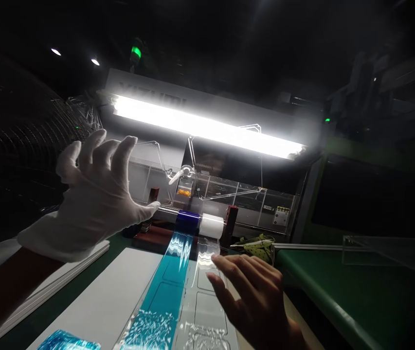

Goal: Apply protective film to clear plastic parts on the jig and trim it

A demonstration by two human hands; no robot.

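A: Where are the hands?

B: The left hand (90, 194), in a white glove, is raised above the bench with its fingers spread wide and nothing in it. The gloved thumb points toward the roller bar (171, 210) and sits just short of it. The right hand (254, 291) is bare, fingers loosely spread and flat, its fingertips on the clear film strip (203, 291). It grips nothing.

A: And the film?

B: Two rolls sit side by side on the bar: a blue roll (187, 221) and a clear roll (211, 226). From each a strip runs down toward the camera over a white board (119, 291). The blue film strip (169, 287) lies to the left and the clear one just beside it on the right. Both show faint rectangular outlines.

A: What else is around?

B: Two dark red posts (231, 218) hold the bar ends. Behind them a long bright lamp (207, 127) glares across the scene, and clear plastic pieces (225, 165) stand under it, hard to make out in the glare. A green and yellow patterned object (258, 245) lies right of the rolls, near the right hand's fingertips. The bench top (338, 287) is green. White sheets (64, 272) lie under the left wrist. A clear plastic block (382, 250) rests far right.

A: Anything in the way?

B: The left hand hides part of the bar's left end.
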